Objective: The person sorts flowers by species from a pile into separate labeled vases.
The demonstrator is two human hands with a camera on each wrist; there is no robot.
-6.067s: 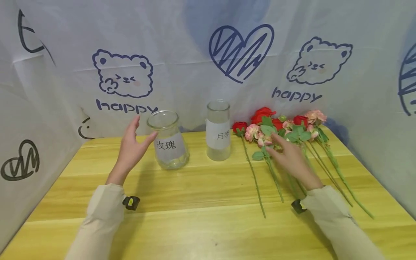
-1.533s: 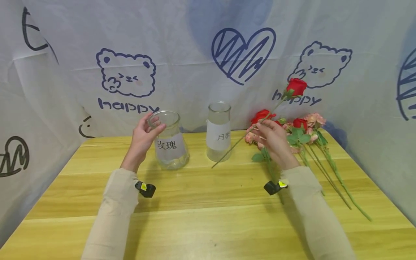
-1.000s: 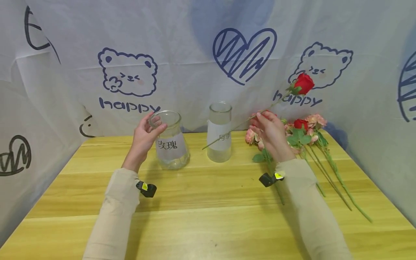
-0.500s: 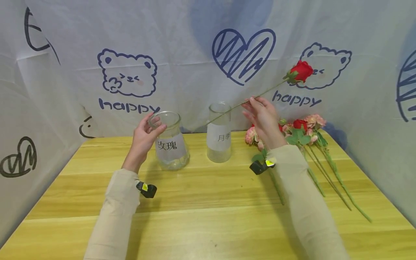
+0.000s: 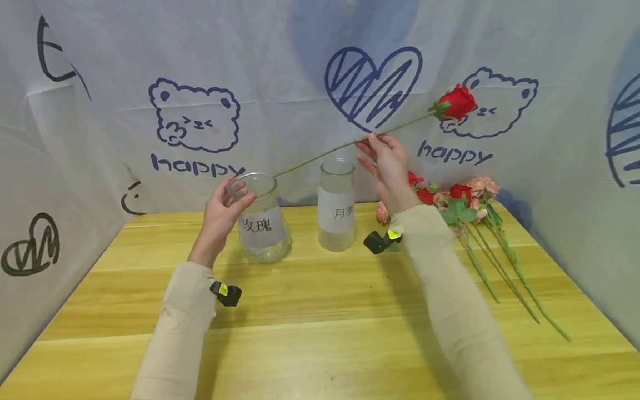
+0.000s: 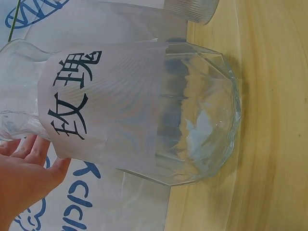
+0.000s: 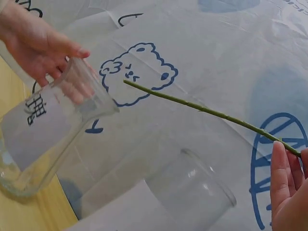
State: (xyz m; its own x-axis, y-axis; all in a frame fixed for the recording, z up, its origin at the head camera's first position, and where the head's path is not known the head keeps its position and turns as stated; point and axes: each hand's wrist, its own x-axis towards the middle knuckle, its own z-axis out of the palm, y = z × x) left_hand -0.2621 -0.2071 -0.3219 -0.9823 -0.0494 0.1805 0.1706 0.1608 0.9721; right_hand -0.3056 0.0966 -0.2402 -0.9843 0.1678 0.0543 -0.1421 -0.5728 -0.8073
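Note:
A wide-bottomed glass vase [image 5: 265, 236] with a paper label stands on the table at centre left. My left hand [image 5: 220, 222] holds it round the neck, thumb in front and fingers behind, as the left wrist view also shows. My right hand [image 5: 390, 169] pinches the stem of a red rose [image 5: 457, 103] in the air. The bloom points up to the right. The bare lower end of the stem [image 7: 163, 95] slants down left, close to the vase's mouth in the head view. The right wrist view leaves the bloom out of frame.
Between the hands stands a straight glass vase [image 5: 336, 222] with its own label, below the rose stem. Red and pink flowers [image 5: 482, 191] lie on the right of the wooden table [image 5: 300, 333], stems toward the front. A printed cloth [image 5: 280, 66] hangs behind.
My right hand has picked a red rose from the pile, then raised it and moved it left, the stem end nearing the wide vase. My left hand has come to the vase's neck and stayed.

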